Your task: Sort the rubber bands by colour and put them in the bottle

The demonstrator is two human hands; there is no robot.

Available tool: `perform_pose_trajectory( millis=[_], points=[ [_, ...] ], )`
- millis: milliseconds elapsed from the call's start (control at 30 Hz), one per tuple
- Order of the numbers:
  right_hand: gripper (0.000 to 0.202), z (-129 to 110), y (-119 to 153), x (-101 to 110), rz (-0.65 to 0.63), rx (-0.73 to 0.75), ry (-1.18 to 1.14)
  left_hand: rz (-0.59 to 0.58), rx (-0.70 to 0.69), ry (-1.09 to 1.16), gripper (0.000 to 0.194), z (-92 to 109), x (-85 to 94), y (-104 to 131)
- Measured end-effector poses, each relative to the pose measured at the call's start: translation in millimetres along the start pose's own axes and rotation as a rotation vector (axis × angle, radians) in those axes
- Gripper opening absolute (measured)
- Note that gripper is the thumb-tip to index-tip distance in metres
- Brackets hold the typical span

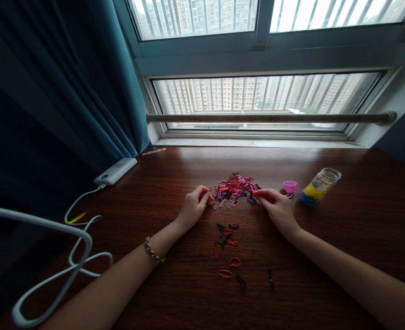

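A heap of small elastic hair ties point(236, 187) in pink, red and black lies on the brown table. At its left edge, my left hand point(196, 204) has thumb and forefinger pinched together, with a bit of red at the tips too small to make out. My right hand point(278, 208) touches the right edge of the heap, its fingers closed together; what they pinch is hidden. Nearer to me lie several separate black and red ties, among them a red hair tie point(234, 262) and a black hair tie point(241, 283).
Right of the heap are a small pink cup-shaped piece point(290, 186) and a tilted glass jar point(321, 187) with yellow and blue inside. A white power strip point(116, 171) and its looping white cable point(74, 270) occupy the left side, beside a blue curtain point(95, 82).
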State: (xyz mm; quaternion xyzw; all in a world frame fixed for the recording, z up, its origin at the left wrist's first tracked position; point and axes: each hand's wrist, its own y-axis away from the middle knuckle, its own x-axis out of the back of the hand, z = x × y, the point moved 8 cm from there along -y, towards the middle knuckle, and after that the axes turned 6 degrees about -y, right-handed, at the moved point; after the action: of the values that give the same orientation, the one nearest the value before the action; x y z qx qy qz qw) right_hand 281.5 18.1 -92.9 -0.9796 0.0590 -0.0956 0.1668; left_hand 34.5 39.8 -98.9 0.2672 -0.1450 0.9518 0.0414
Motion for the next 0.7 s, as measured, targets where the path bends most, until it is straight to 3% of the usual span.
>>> perform_pose_trajectory(
  millis=[200, 300, 367, 467, 533, 633, 700],
  points=[
    [0.02, 0, -1, 2, 0.027, -0.004, 0.085, 0.083, -0.069, -0.19, 0.018, 6, 8.2, -1],
    [0.017, -17, 5, -1, 0.012, 0.144, 0.172, 0.112, -0.119, -0.273, 0.016, 11, 10.1, 0],
    [0.016, -39, 19, -17, -0.142, 0.351, 0.209, 0.107, -0.153, -0.309, 0.015, 15, 9.6, 1],
    [0.021, -70, 58, -53, -0.565, 0.712, 0.28, 0.099, -0.187, -0.331, 0.013, 19, 9.8, 2],
    [0.026, -76, 76, -65, -0.735, 0.834, 0.328, 0.103, -0.208, -0.328, 0.013, 23, 10.8, 3],
    [0.032, -72, 65, -64, -0.669, 0.754, 0.372, 0.062, -0.291, -0.274, 0.015, 36, 7.4, 9],
    [0.033, -63, 49, -59, -0.566, 0.635, 0.39, -0.047, -0.396, -0.242, 0.017, 51, -2.8, 19]
  ],
)
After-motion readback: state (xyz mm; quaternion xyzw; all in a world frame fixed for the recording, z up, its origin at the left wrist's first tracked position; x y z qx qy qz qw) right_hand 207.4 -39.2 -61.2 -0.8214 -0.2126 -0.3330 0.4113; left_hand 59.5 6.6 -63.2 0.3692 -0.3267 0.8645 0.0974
